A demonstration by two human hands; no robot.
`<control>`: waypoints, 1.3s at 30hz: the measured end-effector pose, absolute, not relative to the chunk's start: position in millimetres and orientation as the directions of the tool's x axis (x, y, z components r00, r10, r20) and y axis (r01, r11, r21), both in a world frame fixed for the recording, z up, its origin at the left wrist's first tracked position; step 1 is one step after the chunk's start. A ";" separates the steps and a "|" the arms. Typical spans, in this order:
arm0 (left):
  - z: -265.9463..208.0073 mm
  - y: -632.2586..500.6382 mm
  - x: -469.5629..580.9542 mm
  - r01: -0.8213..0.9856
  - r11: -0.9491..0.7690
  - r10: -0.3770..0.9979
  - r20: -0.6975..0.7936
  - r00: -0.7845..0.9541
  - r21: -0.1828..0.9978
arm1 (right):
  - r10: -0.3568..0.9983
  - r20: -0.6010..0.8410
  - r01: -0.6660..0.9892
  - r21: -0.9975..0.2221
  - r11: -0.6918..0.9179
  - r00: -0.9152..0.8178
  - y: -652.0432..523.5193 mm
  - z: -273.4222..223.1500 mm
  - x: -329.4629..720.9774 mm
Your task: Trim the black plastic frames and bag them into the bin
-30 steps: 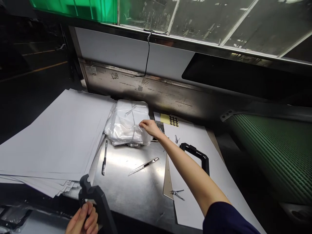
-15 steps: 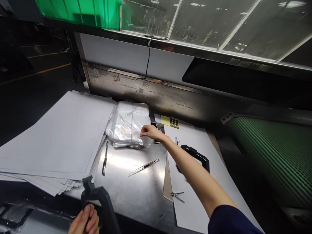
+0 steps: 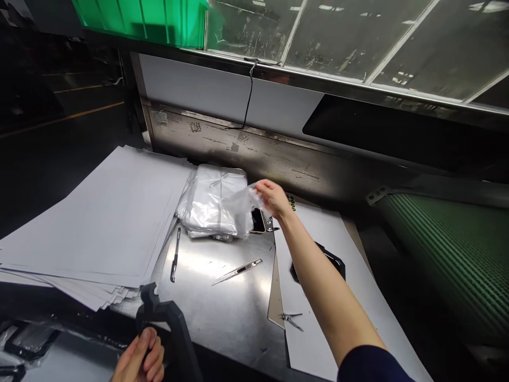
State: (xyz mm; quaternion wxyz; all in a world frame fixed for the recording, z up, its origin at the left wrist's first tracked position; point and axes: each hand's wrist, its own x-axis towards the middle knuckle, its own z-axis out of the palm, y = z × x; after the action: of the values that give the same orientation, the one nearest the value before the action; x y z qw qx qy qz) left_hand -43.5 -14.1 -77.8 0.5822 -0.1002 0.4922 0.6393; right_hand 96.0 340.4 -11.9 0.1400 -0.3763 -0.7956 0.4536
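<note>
At the lower left, my left hand (image 3: 141, 356) is closed round a black plastic frame (image 3: 175, 323), which runs off the bottom edge of the view. My right hand (image 3: 272, 197) reaches across the metal table (image 3: 222, 307) and pinches the edge of a clear plastic bag (image 3: 247, 200). That bag is lifted at its right side, off a tied stack of clear plastic bags (image 3: 210, 207). Beneath the raised bag a phone (image 3: 258, 220) is partly visible. A second black frame (image 3: 336, 261) lies on white sheeting, partly behind my right forearm.
A pen (image 3: 175, 254) and a utility knife (image 3: 237, 271) lie on the metal. Large white sheets (image 3: 103, 223) are stacked at left. Small pliers (image 3: 292, 320) rest on the right-hand white sheet (image 3: 314, 339). A green crate (image 3: 143, 21) stands above; a green ribbed surface (image 3: 441, 254) is at right.
My right hand has moved right and up from the bag stack, pulling the edge of a clear bag with it. My left hand still holds the black frame. The view has shifted slightly.
</note>
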 end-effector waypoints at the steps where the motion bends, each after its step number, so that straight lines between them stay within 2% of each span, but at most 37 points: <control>1: -77.6 -13.8 -43.0 -0.826 0.172 0.638 -0.700 -0.321 0.536 | 0.721 -0.127 0.466 -0.835 0.293 -0.682 338.4 -12.3 97.0; 6: -76.3 -4.4 -41.5 -0.758 0.223 0.641 -0.678 -0.360 0.613 | 0.644 -0.239 0.477 -0.851 0.221 -0.726 316.4 -31.7 94.2; 14: -69.9 111.7 -35.1 -0.636 0.100 0.777 -0.459 -0.431 0.765 | 0.667 -0.233 0.431 -0.891 0.146 -0.707 312.3 -48.8 92.7; 22: -83.4 203.6 -19.3 -0.656 0.092 0.638 -0.550 -0.539 0.749 | 0.665 -0.222 0.346 -0.937 0.057 -0.713 313.5 -51.1 86.0; 28: -95.1 211.6 -24.4 -0.656 0.055 0.557 -0.568 -0.606 0.753 | 0.802 -0.089 0.222 -0.973 0.055 -0.590 351.2 -21.0 107.2; 35: -91.6 210.2 -24.3 -0.649 0.007 0.569 -0.537 -0.623 0.761 | 0.776 -0.157 0.228 -0.974 -0.018 -0.611 319.5 -39.6 105.5; 39: -94.7 210.1 -26.1 -0.646 0.002 0.571 -0.531 -0.626 0.764 | 0.835 -0.145 0.099 -0.989 -0.110 -0.531 328.7 -43.2 100.7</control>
State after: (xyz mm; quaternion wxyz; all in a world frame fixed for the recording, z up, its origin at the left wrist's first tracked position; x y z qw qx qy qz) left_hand -26.1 210.1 -94.7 0.4310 -0.0332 0.5616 0.7055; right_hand 100.7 328.7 -43.2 0.2894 -0.3880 -0.6012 0.6359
